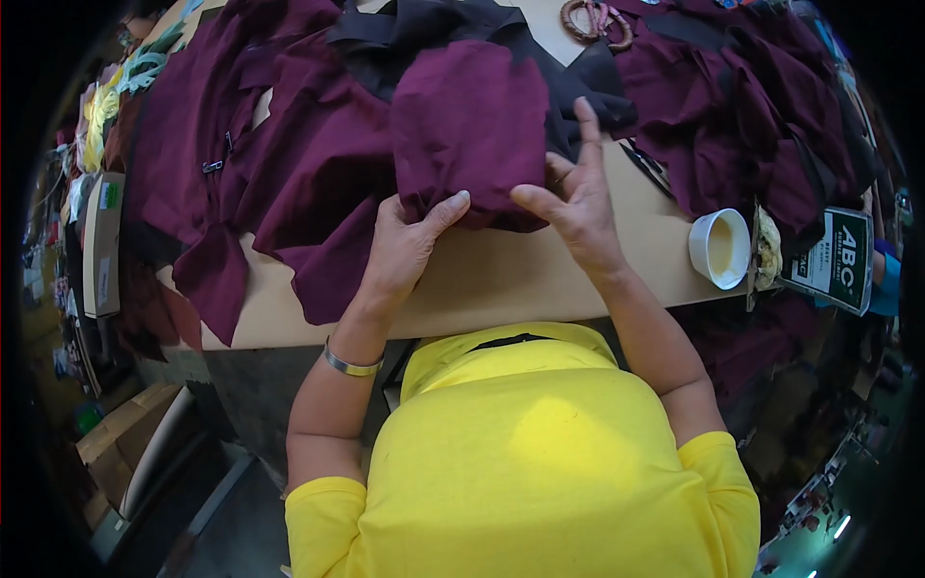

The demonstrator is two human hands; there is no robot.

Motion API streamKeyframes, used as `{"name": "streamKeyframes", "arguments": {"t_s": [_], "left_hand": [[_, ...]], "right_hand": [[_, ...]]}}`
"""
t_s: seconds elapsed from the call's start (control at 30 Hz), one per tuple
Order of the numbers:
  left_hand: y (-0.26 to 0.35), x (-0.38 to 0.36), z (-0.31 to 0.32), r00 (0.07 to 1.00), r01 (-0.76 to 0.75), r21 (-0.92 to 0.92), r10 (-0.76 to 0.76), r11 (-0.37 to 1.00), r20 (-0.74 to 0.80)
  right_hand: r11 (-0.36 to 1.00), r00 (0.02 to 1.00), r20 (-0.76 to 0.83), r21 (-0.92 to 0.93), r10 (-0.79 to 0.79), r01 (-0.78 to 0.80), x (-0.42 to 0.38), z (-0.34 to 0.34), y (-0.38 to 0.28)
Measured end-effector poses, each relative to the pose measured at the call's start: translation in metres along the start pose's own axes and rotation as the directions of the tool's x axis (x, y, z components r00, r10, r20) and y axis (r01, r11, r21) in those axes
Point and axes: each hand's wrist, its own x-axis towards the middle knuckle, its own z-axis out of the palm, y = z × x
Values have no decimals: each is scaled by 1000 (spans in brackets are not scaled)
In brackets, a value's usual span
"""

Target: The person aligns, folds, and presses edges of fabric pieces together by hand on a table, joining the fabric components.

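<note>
My left hand (409, 236) pinches the near edge of a maroon cloth piece (472, 120), thumb on top and the fingers hidden beneath. The cloth is rounded at its far end and bulges a little, held up over the table. At its right near corner is my right hand (583, 207), fingers spread and raised, with the thumb tip right at the cloth's edge. Behind the piece lies dark cloth (395, 34). A large maroon garment (308, 135) with zipper pulls spreads out to the left.
On the tan table (482, 284), a white cup (720, 249) of pale liquid stands near the front edge, beside an ABC box (833, 258). More maroon cloth (732, 116) is heaped at right, near a brown beaded ring (597, 24). A white box (104, 246) is at left.
</note>
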Motion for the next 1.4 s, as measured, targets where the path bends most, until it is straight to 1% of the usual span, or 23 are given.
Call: {"name": "streamKeyframes", "arguments": {"t_s": [0.07,0.1,0.17,0.2,0.23,0.3,0.37,0.43,0.47,0.53,0.67,0.73,0.8,0.87,0.97,1.07,1.17,1.2,1.3,1.4], "left_hand": [[3,0,3,999,17,-15,-16,1000,31],[1,0,2,999,15,35,-16,999,35],[-2,0,0,999,11,133,-17,991,41],[-1,0,0,999,4,142,-11,990,47],[0,-1,2,999,-3,150,-5,989,53],[0,-1,2,998,-15,156,6,988,57],[-4,0,0,998,-23,153,15,988,55],[-5,0,2,999,-40,172,36,984,30],[-6,-1,2,999,-48,182,46,982,17],[-4,-1,4,999,-39,171,35,984,23],[-3,-2,3,999,-25,214,16,977,43],[-4,-1,3,999,-4,190,-6,982,52],[-5,-2,5,998,5,145,-13,989,54],[-7,-2,7,999,2,79,-5,997,47],[-11,-2,7,999,-45,108,43,993,20],[-10,-3,7,1000,-16,98,18,995,-17],[-8,-3,5,1000,19,150,-15,988,-27],[-7,-3,5,1000,11,137,-8,991,-21],[-7,-2,7,1000,-7,112,8,994,-4],[-8,-1,8,1000,-18,101,18,995,-5]], "right_hand": [[999,999,-21,-29,36,-36,1,9,2],[999,999,1,-18,37,-37,1,11,2],[995,998,-34,-83,-58,55,4,12,7],[988,993,-48,-116,-105,99,5,11,11],[957,982,-42,-239,-182,167,5,10,14],[835,945,1,-469,-327,289,4,7,17],[800,942,24,-521,-336,298,-2,12,11],[804,954,27,-532,-298,266,-4,13,9],[825,967,20,-517,-256,229,-3,12,9],[835,975,30,-510,-221,205,-3,10,8],[817,972,68,-530,-224,226,0,10,1],[874,982,69,-448,-177,189,2,8,3],[958,993,76,-266,-92,109,5,4,10],[971,993,94,-224,-70,90,6,4,12],[983,995,91,-176,-41,57,6,3,13],[996,999,44,-85,-24,27,5,1,15],[1000,1000,12,14,17,-17,5,3,14],[998,999,5,44,34,-34,4,4,14],[972,997,-20,-224,-78,72,7,1,16],[956,994,-16,-273,-112,103,6,7,12]]}}
